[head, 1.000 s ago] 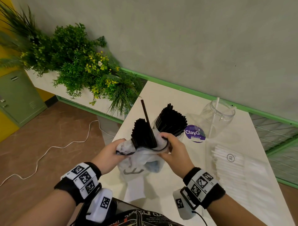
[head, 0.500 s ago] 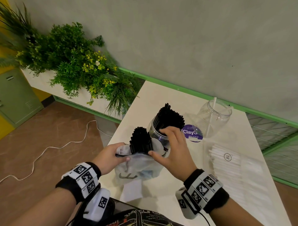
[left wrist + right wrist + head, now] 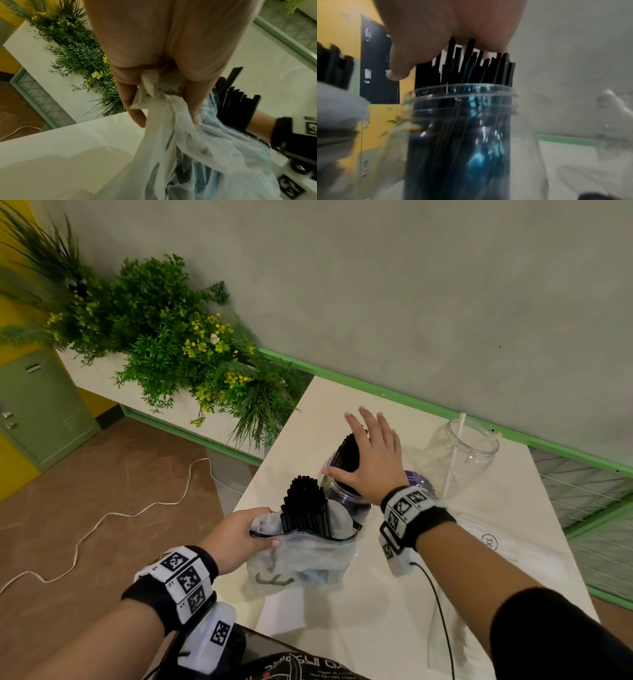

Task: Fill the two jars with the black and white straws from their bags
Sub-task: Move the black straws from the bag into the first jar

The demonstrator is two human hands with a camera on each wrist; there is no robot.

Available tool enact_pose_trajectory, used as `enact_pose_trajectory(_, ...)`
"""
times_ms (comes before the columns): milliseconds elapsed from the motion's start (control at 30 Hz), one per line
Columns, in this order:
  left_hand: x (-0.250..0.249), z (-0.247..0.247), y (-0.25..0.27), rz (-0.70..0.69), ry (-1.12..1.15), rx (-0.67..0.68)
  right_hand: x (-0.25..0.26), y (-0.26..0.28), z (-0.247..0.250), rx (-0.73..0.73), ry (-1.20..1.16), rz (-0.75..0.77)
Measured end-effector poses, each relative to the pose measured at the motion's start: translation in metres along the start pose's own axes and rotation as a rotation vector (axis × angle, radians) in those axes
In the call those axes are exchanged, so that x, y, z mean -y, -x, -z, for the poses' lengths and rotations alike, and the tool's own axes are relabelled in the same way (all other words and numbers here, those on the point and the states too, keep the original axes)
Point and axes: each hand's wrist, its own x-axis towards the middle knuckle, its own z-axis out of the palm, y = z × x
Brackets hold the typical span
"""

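While the left hand (image 3: 239, 534) pinches the bunched rim of the translucent bag (image 3: 308, 563) at lower centre, the right hand (image 3: 371, 460) lies flat, fingers straight and spread, on the tips of the black straws (image 3: 471, 65) standing upright in the near jar (image 3: 464, 135). More black straws in the bag (image 3: 305, 506) stand just below and left of that palm, long axes vertical; the right hand is nearer. At right, the far jar (image 3: 462, 453) holds one white straw (image 3: 454, 453).
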Motion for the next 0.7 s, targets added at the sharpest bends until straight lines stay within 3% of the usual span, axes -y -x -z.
enact_pose_trajectory(133,-0.003,0.001,0.0,-0.011,-0.015,0.014,-0.002,-0.023,-0.003,0.193,0.09,0.03)
enact_pose_trajectory(200,-0.005,0.0,0.0,-0.009,-0.02,0.013,-0.002,-0.026,-0.005,0.134,0.117,0.062)
enact_pose_trajectory(367,-0.004,0.003,0.0,0.012,-0.013,0.02,-0.001,-0.034,-0.002,-0.183,-0.022,0.028)
enact_pose_trajectory(533,-0.007,0.003,-0.002,0.001,-0.017,0.02,-0.008,-0.042,-0.003,0.052,0.026,-0.073)
enact_pose_trajectory(700,-0.006,0.005,-0.005,-0.011,-0.049,0.015,-0.012,-0.034,0.011,-0.11,-0.114,0.013)
